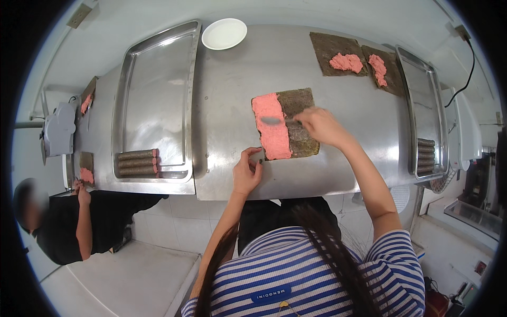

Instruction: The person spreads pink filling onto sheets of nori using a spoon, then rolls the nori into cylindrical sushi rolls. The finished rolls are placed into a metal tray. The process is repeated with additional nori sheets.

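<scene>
My right hand (320, 126) has its fingers closed on the thin handle of a metal spreader (271, 120), its oval blade blurred against the pink paste (274, 147). The paste covers the left part of a dark seaweed sheet (300, 99), which lies flat on the metal surface (227, 105) in front of me. My left hand (246, 171) is at the sheet's lower left corner, thumb and index finger apart; I can't tell whether they touch the edge. Up to the right lie 2 more sheets (326, 43), each with a pink mound. A white plate (224, 34) sits beyond, beside a large tray (153, 95) with 3 dark rolls (138, 163) at its near end.
</scene>
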The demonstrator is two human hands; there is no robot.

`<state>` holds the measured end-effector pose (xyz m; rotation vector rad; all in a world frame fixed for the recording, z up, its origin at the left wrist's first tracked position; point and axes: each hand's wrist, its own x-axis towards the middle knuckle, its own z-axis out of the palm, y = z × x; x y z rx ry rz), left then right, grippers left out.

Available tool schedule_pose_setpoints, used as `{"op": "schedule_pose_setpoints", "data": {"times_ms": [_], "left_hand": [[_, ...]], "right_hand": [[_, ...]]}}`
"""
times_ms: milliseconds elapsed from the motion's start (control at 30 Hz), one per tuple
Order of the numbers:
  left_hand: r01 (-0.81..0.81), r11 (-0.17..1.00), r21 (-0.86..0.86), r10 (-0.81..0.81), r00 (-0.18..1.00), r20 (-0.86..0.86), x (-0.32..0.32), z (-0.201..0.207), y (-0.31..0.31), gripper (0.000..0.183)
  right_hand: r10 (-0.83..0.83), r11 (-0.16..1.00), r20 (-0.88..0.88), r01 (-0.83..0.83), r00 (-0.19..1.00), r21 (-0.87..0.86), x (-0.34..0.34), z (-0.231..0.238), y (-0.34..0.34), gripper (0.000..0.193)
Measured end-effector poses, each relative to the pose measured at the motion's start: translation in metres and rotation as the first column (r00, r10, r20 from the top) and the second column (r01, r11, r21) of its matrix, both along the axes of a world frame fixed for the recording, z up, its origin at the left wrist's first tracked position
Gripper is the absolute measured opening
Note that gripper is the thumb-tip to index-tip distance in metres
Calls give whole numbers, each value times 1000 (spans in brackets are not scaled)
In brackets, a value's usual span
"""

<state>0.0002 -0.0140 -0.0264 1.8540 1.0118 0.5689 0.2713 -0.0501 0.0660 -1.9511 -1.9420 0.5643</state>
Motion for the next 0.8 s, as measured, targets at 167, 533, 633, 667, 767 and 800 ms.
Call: {"op": "schedule_pose_setpoints", "data": {"times_ms": [167, 533, 633, 667, 767, 800], "left_hand": [[5, 1000, -7, -4, 1000, 23, 3, 1, 2, 37], [7, 1000, 8, -7, 1000, 13, 2, 2, 1, 37], [11, 1000, 0, -11, 1000, 9, 2, 0, 2, 37], [11, 1000, 0, -11, 1000, 8, 2, 0, 2, 37], [4, 1000, 12, -5, 999, 34, 2, -3, 1, 37], [7, 1000, 6, -7, 1000, 23, 2, -3, 1, 37]], "right_hand": [[-99, 994, 42, 96, 994, 50, -1, -25, 3, 24], [-49, 999, -83, 50, 995, 11, -3, -10, -30, 23], [-78, 995, -12, 79, 997, 63, -10, -24, -38, 25], [-66, 994, 7, 66, 998, 83, -15, -27, -44, 26], [-31, 998, -40, 34, 999, 56, -32, -26, -69, 28], [-1, 1000, -76, 3, 997, 24, -36, -24, -76, 28]]}}
